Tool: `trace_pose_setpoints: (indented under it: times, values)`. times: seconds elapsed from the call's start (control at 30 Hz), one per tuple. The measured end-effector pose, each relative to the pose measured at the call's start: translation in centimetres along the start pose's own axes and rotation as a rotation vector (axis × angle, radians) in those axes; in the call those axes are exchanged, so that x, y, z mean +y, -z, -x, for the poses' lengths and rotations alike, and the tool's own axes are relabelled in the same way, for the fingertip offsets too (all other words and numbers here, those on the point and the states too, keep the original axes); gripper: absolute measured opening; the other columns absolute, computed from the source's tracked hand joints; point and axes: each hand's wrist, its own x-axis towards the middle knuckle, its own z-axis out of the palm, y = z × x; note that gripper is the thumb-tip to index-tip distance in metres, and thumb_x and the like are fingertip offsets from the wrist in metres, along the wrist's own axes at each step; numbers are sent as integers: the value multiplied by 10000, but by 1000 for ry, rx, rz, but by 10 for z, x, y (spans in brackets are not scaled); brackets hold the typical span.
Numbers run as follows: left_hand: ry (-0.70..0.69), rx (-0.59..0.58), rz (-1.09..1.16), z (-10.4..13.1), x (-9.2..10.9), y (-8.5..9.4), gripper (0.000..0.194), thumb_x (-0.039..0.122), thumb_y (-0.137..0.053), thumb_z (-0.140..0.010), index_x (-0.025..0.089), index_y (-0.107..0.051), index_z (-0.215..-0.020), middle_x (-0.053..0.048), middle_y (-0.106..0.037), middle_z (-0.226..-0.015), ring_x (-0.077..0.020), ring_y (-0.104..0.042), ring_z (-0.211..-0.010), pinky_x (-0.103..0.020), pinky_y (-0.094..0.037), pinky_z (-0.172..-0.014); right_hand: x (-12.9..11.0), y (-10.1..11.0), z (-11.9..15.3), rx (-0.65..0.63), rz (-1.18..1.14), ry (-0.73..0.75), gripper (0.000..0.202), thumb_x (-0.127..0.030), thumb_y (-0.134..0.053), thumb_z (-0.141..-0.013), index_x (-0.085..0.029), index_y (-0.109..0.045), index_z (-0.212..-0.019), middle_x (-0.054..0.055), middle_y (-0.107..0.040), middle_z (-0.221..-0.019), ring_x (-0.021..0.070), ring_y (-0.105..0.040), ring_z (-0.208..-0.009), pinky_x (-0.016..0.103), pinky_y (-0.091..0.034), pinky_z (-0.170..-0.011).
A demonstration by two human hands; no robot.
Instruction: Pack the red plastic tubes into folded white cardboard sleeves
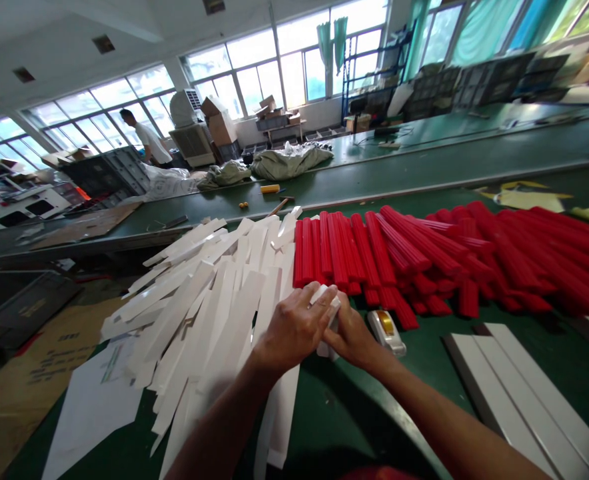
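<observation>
Spanning the green surface [354,413]: red ribbed sticks [424,260], flat white card strips [209,313]. Gripping one folded white strip [328,313] at mid-surface, left hand [294,330] and right hand [352,337] both clenched around it. Likely handling light, thin, creasing easily; pinching near folded edges advisable.

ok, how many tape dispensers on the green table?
1. The tape dispenser lies on the green table just right of the right hand, in front of the red sticks. More could be hidden under the white card strips.

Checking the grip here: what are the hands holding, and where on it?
Both hands, left hand and right hand, clasp one white card piece at its near end.
</observation>
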Motion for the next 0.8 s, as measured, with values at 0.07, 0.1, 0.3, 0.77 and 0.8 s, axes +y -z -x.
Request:
trace_pose_setpoints:
  times: [0.07, 0.1, 0.3, 0.77, 0.8]
  values:
    - [-52, -50, -27, 2, -1, 1, 374, 226, -410, -981, 131, -509, -1330, -152, -600, -1306, -246, -569, -1213, -401, -528, -962, 2, -2, 1, -8, 5, 5, 426, -271, -522, -837, -173, -303, -1190, 92, -629, -961, 214, -660, -814, 316, -534, -676]
    - [-58, -63, -38, 3, -1, -1, 385, 237, -414, -981, 122, -500, -1339, -158, -575, -1348, -253, -551, -1242, -410, -518, -981, 3, -3, 1, -11, 7, 6, 419, -277, -521, -839, -175, -301, -1180, 86, -623, -946, 214, -656, -797, 316, -530, -660]
    - [-75, -79, -83, 12, 0, -14, 477, 180, -380, -953, 103, -406, -1423, -153, -406, -1504, -316, -380, -1395, -486, -477, -1026, 5, -1, 1, 6, 2, 39, 348, -281, -521, -838, -190, -332, -1115, 57, -586, -918, 197, -620, -780, 322, -520, -684]
    - [-76, 61, 5, 14, 6, -27, 493, 123, -378, -929, 75, -401, -1420, -168, -467, -1458, -277, -336, -1422, -490, -422, -1105, 2, 12, 2, -79, -43, 56, 526, -290, -587, -825, -150, -369, -1283, 136, -590, -1153, 231, -607, -1045, 370, -514, -895]
    - [-51, 70, 28, 16, 7, -29, 498, 125, -389, -931, 96, -394, -1429, -158, -463, -1464, -277, -340, -1419, -493, -427, -1102, 7, 16, 5, -96, -62, 64, 579, -311, -624, -805, -156, -389, -1311, 146, -569, -1234, 244, -569, -1139, 393, -482, -965]
